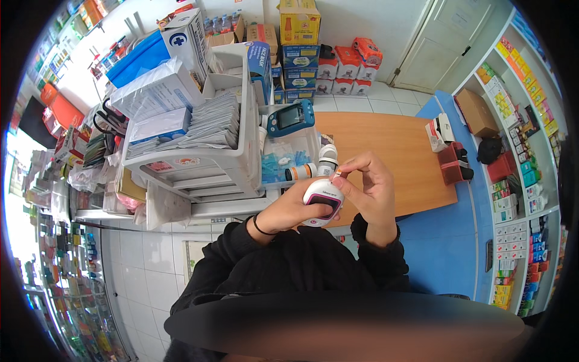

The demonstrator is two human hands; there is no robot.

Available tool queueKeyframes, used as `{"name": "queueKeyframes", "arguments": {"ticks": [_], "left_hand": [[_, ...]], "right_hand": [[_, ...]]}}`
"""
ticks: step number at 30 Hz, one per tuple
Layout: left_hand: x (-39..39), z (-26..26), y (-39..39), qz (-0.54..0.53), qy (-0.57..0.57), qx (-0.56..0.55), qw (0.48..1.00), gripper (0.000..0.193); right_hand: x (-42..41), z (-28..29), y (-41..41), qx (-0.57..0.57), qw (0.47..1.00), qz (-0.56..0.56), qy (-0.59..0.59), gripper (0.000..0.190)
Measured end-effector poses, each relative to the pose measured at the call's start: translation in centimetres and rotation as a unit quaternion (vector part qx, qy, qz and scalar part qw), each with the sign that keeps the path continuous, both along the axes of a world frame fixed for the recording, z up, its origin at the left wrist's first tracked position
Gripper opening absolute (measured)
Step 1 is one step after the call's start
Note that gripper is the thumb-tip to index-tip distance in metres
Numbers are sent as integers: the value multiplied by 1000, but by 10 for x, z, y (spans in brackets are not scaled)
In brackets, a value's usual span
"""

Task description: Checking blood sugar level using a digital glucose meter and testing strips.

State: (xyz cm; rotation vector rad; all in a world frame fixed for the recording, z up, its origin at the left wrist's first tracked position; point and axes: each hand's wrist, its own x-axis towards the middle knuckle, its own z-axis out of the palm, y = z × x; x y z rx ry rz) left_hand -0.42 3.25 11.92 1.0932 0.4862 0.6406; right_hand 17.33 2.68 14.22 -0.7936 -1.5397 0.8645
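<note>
My left hand (296, 201) grips a white Sinocare blood glucose meter (311, 198) with a magenta-rimmed screen, thumb resting across its face. Between thumb and forefinger, my right hand (368, 185) pinches a small test strip (338, 173) at the meter's top end. Whether the strip sits in the slot is hard to tell. Just beyond my fingers stands a white strip vial (327, 165) with its cap tipped up. An orange-and-white vial (301, 172) lies on its side in a clear plastic tray (312, 135). A teal meter (291, 118) rests across the tray's far part.
Blue lancets (273, 169) lie in the tray, which borders a white drawer unit (194, 178) loaded with packets and boxes. A wooden tabletop (380, 158) extends rightward to red bins (453, 163). Stocked shelves (509, 199) line the right; stacked cartons (299, 59) stand at the wall.
</note>
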Motion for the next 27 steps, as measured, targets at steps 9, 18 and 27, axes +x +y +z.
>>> {"name": "queueKeyframes", "arguments": {"ticks": [9,18,27], "left_hand": [[2,-2,-5,13,-24,34,999,37],[0,-13,-6,2,-26,30,999,42],[-9,-12,-7,-3,-16,97,995,34]], "right_hand": [[1,-1,-7,-24,999,1,35,13],[-2,1,-10,-1,1000,-20,17,14],[2,-1,4,39,992,-55,105,13]]}}
